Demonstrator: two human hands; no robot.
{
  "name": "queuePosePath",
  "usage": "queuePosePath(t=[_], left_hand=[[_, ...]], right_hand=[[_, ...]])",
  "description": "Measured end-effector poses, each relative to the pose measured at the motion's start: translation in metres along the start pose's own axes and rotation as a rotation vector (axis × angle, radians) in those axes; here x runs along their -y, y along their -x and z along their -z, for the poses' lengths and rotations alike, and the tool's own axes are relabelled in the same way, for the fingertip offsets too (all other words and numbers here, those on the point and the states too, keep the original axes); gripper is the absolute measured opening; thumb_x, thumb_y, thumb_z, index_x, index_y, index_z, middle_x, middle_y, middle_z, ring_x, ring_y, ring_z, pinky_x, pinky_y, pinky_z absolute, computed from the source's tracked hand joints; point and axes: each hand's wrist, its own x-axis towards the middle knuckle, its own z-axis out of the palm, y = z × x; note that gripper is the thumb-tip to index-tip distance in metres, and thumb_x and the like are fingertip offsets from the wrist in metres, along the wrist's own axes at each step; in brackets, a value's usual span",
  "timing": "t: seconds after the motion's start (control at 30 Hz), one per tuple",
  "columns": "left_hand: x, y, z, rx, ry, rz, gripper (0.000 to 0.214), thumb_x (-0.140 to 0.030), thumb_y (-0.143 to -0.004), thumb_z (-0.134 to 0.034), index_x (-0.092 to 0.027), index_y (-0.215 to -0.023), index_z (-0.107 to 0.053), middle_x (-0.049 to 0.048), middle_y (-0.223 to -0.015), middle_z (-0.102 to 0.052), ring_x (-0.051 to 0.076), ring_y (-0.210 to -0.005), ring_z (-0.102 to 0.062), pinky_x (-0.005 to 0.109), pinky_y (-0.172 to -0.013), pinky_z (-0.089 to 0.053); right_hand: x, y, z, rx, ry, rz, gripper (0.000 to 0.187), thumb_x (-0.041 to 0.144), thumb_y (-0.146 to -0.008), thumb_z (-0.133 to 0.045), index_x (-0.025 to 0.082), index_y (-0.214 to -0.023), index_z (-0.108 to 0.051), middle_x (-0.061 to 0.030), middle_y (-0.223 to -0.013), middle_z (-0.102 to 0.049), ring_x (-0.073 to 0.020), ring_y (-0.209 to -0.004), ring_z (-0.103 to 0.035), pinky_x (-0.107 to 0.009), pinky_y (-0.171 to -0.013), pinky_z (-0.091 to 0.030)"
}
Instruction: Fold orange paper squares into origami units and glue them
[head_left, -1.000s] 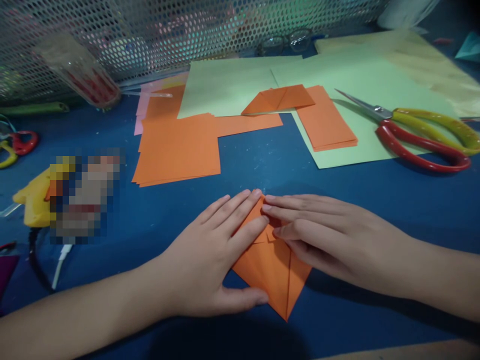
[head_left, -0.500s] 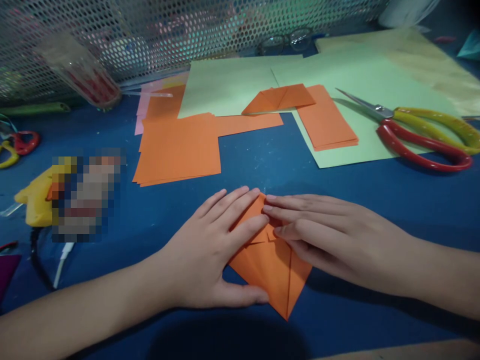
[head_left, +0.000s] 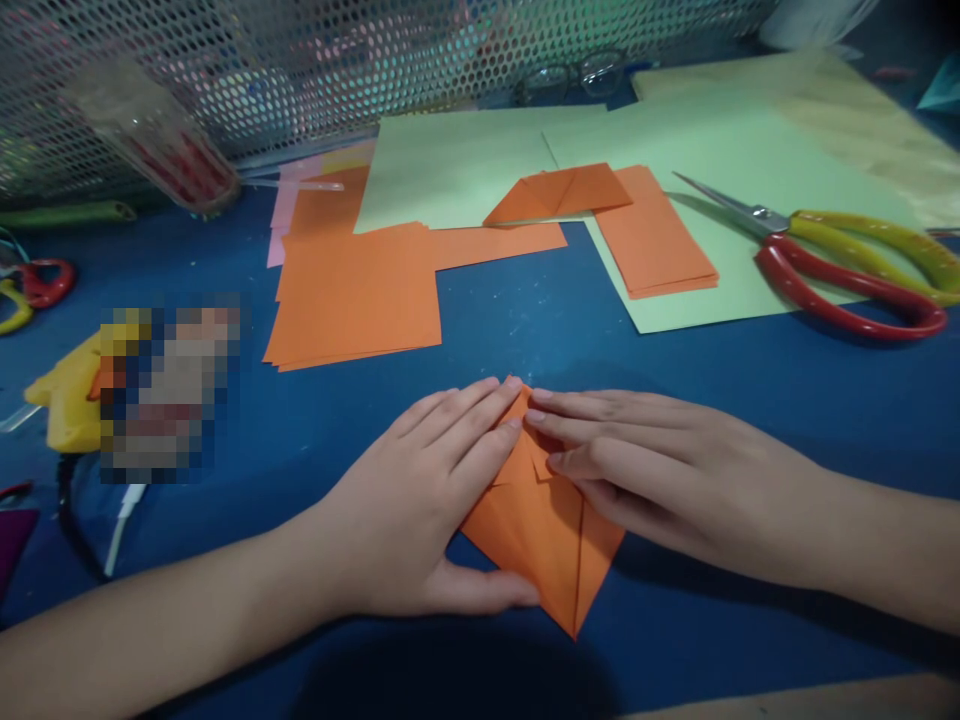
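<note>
Your left grip [head_left: 420, 500] and right grip [head_left: 660, 475] both lie flat and open, clasping nothing, fingertips meeting on the folded orange paper [head_left: 551, 545] at the near middle of the blue surface [head_left: 525, 320]. They hide its upper half; only the tip toward six o'clock shows. At nine o'clock a pixelated patch [head_left: 169, 385] masks something yellow.

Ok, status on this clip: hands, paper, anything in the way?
Left hand and right hand flat, fingers meeting on folded orange paper. Paper lies on blue table. Orange stack and scissors well clear.
</note>
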Motion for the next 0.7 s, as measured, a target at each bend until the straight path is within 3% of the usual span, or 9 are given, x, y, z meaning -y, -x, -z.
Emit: queuePosePath(t=[0.4,0.7], left_hand=[[0.0009,-0.0043,0.0021,-0.015,0.033,0.038,0.093,-0.082,-0.080,-0.065,-0.008,-0.136,-0.058,0.0272,-0.158,-0.046,0.045,-0.139,-0.046,0.068,-0.118,-0.032],[0.0032,-0.0018,-0.0052,-0.063,0.040,0.047,0.094,-0.084,-0.082,-0.059,-0.010,-0.141,-0.053,0.0242,-0.158,-0.047,0.040,-0.134,-0.048,0.063,-0.120,-0.029]], right_hand=[[-0.0015,0.0014,0.0013,0.010,-0.016,-0.008,0.037,0.014,-0.106,-0.040,0.013,-0.093,-0.075,-0.0150,-0.126,-0.074,-0.0258,-0.126,-0.065,-0.037,-0.108,-0.054],[-0.0002,0.0022,-0.0005,0.019,-0.037,-0.016,0.036,0.015,-0.107,-0.041,0.013,-0.096,-0.076,-0.0109,-0.128,-0.073,-0.0234,-0.128,-0.064,-0.035,-0.111,-0.051]])
